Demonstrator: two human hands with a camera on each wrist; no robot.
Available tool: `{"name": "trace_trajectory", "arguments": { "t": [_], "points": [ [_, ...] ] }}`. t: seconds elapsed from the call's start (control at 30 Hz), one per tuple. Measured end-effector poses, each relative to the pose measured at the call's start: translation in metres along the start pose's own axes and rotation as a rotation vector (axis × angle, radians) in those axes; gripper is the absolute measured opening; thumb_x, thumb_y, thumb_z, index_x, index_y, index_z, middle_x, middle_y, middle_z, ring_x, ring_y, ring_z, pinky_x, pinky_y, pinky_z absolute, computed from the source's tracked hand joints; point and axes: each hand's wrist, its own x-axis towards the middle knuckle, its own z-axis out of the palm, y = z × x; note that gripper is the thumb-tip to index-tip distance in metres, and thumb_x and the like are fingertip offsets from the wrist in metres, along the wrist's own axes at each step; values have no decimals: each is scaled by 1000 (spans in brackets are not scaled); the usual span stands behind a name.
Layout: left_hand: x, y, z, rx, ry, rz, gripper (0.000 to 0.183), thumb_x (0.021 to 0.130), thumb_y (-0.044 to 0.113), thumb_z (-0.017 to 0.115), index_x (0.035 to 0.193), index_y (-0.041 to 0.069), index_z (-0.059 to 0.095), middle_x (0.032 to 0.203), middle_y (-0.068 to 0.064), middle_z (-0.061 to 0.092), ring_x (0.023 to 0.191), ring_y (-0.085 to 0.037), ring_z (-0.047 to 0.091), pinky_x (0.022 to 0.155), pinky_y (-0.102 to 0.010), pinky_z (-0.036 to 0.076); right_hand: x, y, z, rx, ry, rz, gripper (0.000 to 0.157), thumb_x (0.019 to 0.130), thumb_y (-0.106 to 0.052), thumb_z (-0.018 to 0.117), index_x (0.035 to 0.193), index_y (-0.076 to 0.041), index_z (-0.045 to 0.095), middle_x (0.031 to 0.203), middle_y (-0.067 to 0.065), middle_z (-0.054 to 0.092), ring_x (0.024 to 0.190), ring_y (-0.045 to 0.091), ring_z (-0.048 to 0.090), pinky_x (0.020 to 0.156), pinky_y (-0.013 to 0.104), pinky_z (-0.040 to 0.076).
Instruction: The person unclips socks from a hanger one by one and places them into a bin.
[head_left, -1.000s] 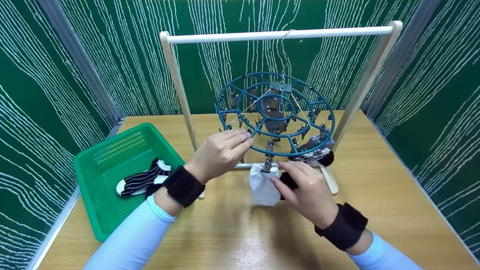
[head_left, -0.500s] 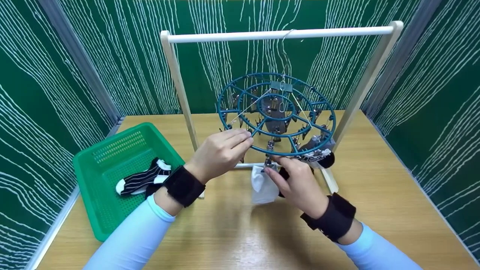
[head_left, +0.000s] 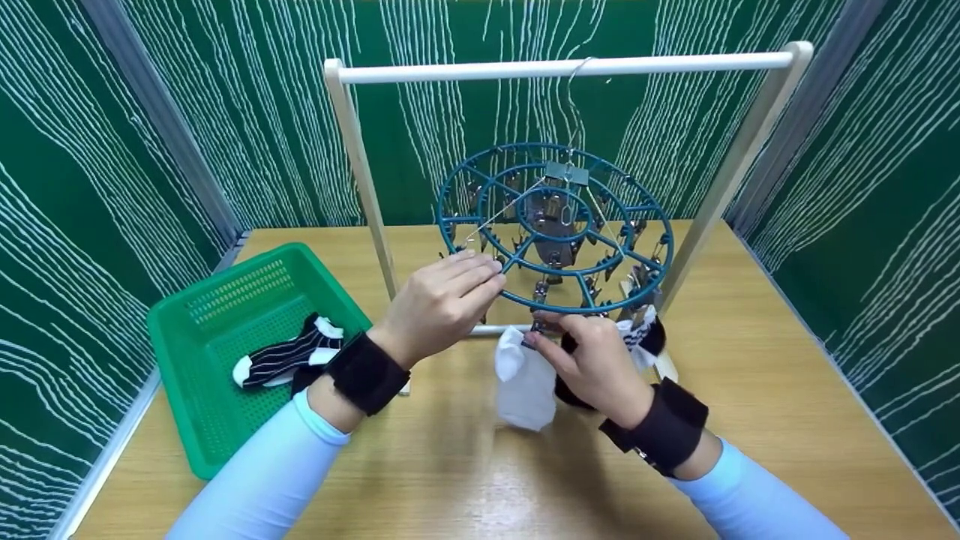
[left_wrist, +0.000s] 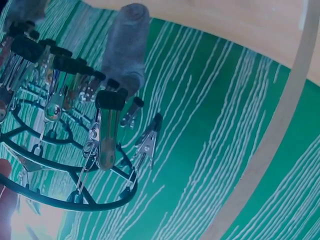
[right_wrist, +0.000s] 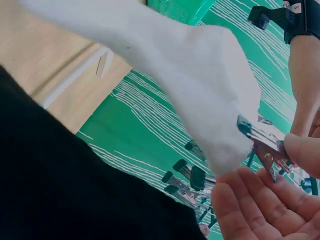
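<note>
At the near edge of the round hanger, the right hand pinches a metal clip between thumb and fingers, the thumb lying on its handle. That hold makes sense, since pressure at the handle end works the spring. The far end of the clip overlaps the edge of the white sock, which hangs just below the rim and clear of the table; how firmly the clip bites cannot be told.

The left hand grips the rim at the near left, its fingers laid together over the ring (the thumb is hidden from the head view). It probably checks any swing, because the hanger dangles by 1 hook from the bar and would tip or turn under a push.

A gray sock hangs toward the middle of the ring and a black-and-white sock at its right. Behind the right hand is a black piece of cloth, partly covered. To the left, the green basket holds a striped sock, likely placed there to be within easy reach.
</note>
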Motion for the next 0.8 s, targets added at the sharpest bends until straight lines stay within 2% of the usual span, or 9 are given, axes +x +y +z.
{"name": "trace_trajectory", "arguments": {
  "t": [0.17,0.3,0.5,0.67,0.8],
  "points": [
    [-1,1,-3,-33,19,-29,14,95,2,78,108,2,82,109,-12,84,106,-25,81,103,-39,64,1,0,0,18,18,-4,19,91,0,85,106,9,78,97,17,83,74,21,79,64,37,67],
    [-4,6,-7,-72,33,-63,16,93,4,81,109,1,82,108,-13,84,103,-26,81,99,-38,65,1,0,-1,28,13,31,18,91,0,85,106,8,79,98,17,84,75,22,80,65,37,68],
    [-15,20,-7,-84,38,-78,17,85,11,90,95,5,78,92,-7,79,86,-23,75,84,-32,66,1,2,1,21,36,20,17,89,1,86,102,7,78,96,18,83,74,23,79,66,39,68],
    [-26,35,1,-102,-17,-93,20,87,20,90,90,9,74,86,-3,74,79,-20,68,71,-29,58,1,3,1,49,57,19,15,89,3,86,101,6,78,95,16,84,74,23,80,66,40,68],
    [-36,45,10,-171,-91,-149,20,92,23,87,92,8,75,84,-2,73,75,-18,65,66,-28,56,1,2,0,66,41,57,16,91,0,86,104,5,79,97,15,84,75,23,80,67,41,68]
  ]
}}
